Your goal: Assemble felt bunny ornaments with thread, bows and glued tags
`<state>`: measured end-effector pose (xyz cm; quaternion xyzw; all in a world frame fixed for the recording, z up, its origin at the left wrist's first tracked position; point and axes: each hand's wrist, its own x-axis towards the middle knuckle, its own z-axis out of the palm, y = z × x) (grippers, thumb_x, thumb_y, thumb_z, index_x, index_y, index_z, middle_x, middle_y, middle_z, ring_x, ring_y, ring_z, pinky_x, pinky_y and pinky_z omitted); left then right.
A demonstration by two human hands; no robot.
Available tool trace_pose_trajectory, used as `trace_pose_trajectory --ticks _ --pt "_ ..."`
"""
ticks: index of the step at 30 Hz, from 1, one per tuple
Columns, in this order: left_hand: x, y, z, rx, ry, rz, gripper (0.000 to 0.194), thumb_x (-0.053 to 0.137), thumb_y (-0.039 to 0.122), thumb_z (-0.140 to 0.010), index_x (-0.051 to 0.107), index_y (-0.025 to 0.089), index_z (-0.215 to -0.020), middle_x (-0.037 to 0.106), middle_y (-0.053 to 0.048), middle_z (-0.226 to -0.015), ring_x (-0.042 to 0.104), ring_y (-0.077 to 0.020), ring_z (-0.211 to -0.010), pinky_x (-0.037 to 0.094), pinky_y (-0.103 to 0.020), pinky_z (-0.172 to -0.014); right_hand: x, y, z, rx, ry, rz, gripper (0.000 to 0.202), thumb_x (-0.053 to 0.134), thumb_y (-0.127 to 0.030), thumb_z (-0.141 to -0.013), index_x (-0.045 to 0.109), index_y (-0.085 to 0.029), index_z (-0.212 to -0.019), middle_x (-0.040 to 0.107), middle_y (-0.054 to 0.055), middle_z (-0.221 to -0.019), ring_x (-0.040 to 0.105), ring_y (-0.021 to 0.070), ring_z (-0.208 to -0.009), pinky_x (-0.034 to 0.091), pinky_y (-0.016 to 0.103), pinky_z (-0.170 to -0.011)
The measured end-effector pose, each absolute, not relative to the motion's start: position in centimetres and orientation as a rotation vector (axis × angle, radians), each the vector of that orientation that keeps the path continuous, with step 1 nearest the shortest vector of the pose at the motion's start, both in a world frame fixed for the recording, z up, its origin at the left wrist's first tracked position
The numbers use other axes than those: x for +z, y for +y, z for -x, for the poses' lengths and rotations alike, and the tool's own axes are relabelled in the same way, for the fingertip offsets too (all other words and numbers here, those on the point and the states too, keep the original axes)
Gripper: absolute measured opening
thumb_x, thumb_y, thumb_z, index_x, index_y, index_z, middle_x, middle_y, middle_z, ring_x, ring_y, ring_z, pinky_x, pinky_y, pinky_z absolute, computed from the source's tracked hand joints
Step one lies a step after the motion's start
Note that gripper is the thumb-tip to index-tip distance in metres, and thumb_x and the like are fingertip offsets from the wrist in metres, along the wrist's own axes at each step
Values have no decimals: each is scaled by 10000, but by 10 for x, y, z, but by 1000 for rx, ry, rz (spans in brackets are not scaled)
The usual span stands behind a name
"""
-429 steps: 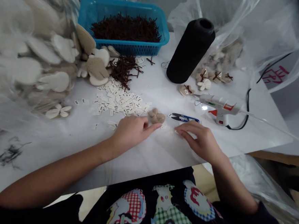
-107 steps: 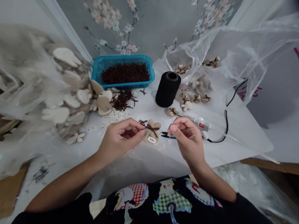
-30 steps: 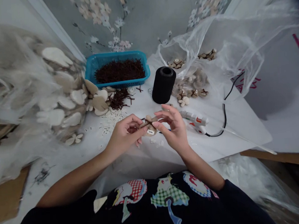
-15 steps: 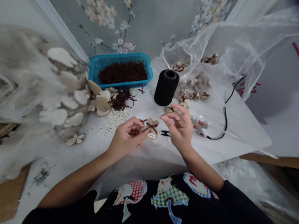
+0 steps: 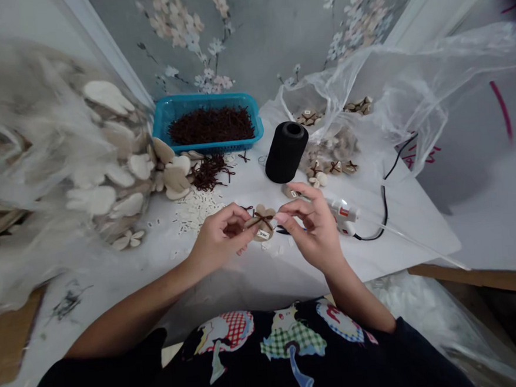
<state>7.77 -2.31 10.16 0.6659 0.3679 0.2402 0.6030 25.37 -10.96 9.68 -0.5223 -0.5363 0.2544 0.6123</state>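
Observation:
Between the thumb and fingers of my left hand [image 5: 221, 234] is a beige fabric flower [image 5: 265, 210], held by its left side. A dark brown bow [image 5: 263, 218] lies across its middle, and a small white label [image 5: 263, 235] with dark print sits on its lower petal. My right hand [image 5: 313, 228] meets the flower's right edge at the bow's end, thumb and finger closed there; the exact contact is small. Partly hidden under my right hand is a pair of black thread snips [image 5: 282, 230]. A hot glue gun [image 5: 345, 211] lies just right of that hand.
A blue basket [image 5: 158, 124] of brown bows stands at the back, near a black thread cone [image 5: 286, 153]. Loose bows [image 5: 210, 172] and white labels [image 5: 197, 209] lie left. Plastic bags hold felt pieces [image 5: 107, 98] and finished flowers [image 5: 336, 167]. A black cord [image 5: 385, 208] curves right.
My right hand has moved left and down, from just apart to the flower's right edge. My left hand keeps its hold on the flower, nearly still. The view has shifted slightly.

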Motion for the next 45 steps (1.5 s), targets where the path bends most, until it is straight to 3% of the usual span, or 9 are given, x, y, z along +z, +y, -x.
trace_pose_trajectory --ticks 6,10,14,20,23,28,35,41,45 --pt "100 -23 -77 576 866 -1582 224 712 329 -776 552 176 -811 624 30 -619 544 -92 -445 460 -194 -400 89 -110 -250 349 -1404 1296 563 667 -252 -887 411 -296 -1386 739 5 -966 701 189 -927 583 368 -860" --pt "101 -25 -78 595 874 -1614 222 708 331 -784 555 172 -810 618 33 -602 548 -89 -443 457 -191 -414 90 -109 -247 222 -1489 1348 594 673 -261 -887 403 -325 -1413 750 18 -991 719 209 -936 585 393 -914" --pt "101 -27 -79 619 850 -1633 227 700 344 -799 557 168 -802 598 36 -591 529 -77 -441 448 -179 -412 82 -105 -245 131 -1491 1350 569 634 -236 -910 416 -383 -1414 759 4 -909 727 225 -876 598 395 -890" --pt "99 -26 -79 605 860 -1607 207 690 348 -805 563 184 -803 598 34 -603 528 -90 -440 446 -204 -408 71 -100 -249 -4 -1516 1230 499 650 -191 -899 499 -336 -1352 754 0 -992 721 197 -757 610 350 -728" --pt "102 -26 -78 592 848 -1585 205 707 386 -793 573 230 -795 615 29 -609 545 -125 -455 461 -255 -416 69 -99 -250 -38 -1476 1246 386 641 -220 -905 549 -339 -1261 736 12 -936 711 208 -763 596 353 -732" --pt "102 -27 -75 572 874 -1588 192 712 415 -786 582 276 -796 637 18 -621 565 -159 -481 478 -303 -432 66 -99 -247 189 -1361 1224 205 590 -223 -921 530 -320 -1092 675 22 -868 682 220 -790 569 367 -721" --pt "96 -23 -77 585 907 -1595 217 709 337 -756 553 187 -769 577 40 -556 519 -97 -416 438 -209 -390 81 -101 -245 604 -1144 1071 212 597 -221 -907 446 -315 -1023 600 -25 -827 619 165 -755 533 332 -718" --pt "91 -21 -75 572 917 -1544 237 741 343 -735 570 189 -792 587 37 -593 535 -93 -444 453 -187 -383 95 -105 -248 736 -1037 1028 412 658 -251 -873 450 -318 -1224 646 -44 -777 659 157 -743 555 333 -727" --pt "90 -20 -75 585 907 -1549 243 744 359 -735 571 195 -783 590 36 -582 531 -94 -435 446 -188 -378 87 -107 -247 588 -1172 1097 576 704 -220 -847 422 -310 -1342 719 -11 -869 696 182 -859 561 384 -854"
